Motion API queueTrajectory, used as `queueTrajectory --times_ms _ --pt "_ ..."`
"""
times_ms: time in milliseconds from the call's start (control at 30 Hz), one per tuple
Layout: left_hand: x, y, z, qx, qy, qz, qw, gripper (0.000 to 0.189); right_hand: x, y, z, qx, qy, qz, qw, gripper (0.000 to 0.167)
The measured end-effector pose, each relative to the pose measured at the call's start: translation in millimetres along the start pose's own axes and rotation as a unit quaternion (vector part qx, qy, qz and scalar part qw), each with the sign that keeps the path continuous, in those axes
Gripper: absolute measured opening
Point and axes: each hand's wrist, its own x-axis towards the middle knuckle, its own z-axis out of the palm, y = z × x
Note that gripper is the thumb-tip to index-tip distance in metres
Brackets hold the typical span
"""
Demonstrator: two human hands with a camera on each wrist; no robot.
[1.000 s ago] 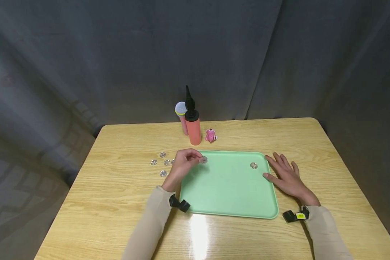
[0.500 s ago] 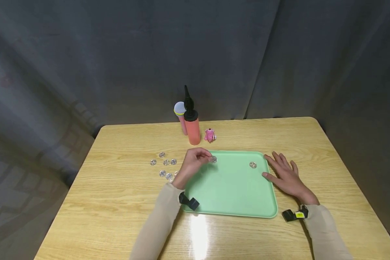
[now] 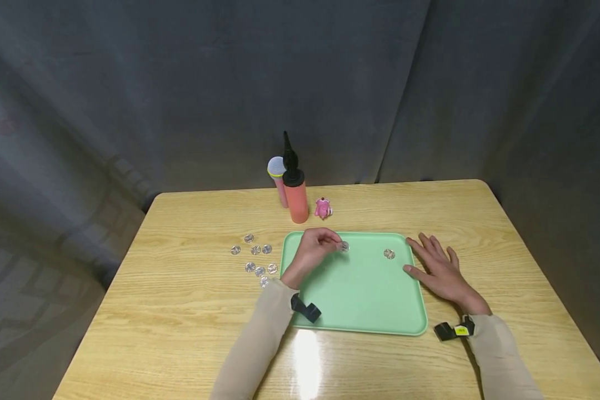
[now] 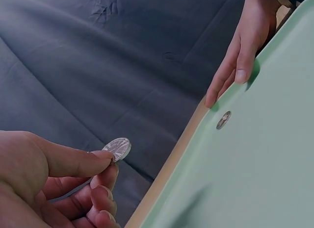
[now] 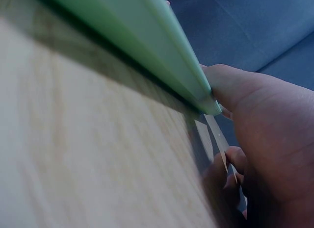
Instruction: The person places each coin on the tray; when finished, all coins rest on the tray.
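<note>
Between thumb and forefinger my left hand (image 3: 314, 251) pinches a silver coin (image 4: 119, 148), held tilted above the far part of a light green tray (image 3: 360, 294). A second coin (image 3: 389, 254) lies flat on the tray near its right rim. My right hand (image 3: 441, 276) rests at that rim with its fingers spread and fairly straight. Its thumb and forefinger touch the tray edge, and the other fingers reach over the table beside it. In the right wrist view the thumb laps over the tray wall (image 5: 181, 56).
Several more coins (image 3: 255, 250) lie scattered on the wooden table (image 3: 180, 322) left of the tray. Behind the tray stand a coral hand pump (image 3: 297, 203) with a black nozzle, a pink toy microphone (image 3: 277, 169) and a small pink figure (image 3: 323, 208). A dark curtain (image 3: 220, 100) hangs behind.
My left hand has carried its coin rightward from the tray's left edge toward the middle, uncovering more of the coins on the table. The right hand has stayed at the rim.
</note>
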Motion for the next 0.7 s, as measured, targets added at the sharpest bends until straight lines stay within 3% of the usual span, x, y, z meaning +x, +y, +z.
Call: queueTrajectory --times_ms 700 --pt "15.0 -6.0 38.7 0.021 -0.023 -0.021 0.9993 0.008 1.0 0.3 -0.3 0.000 -0.003 -0.001 1.0000 0.072"
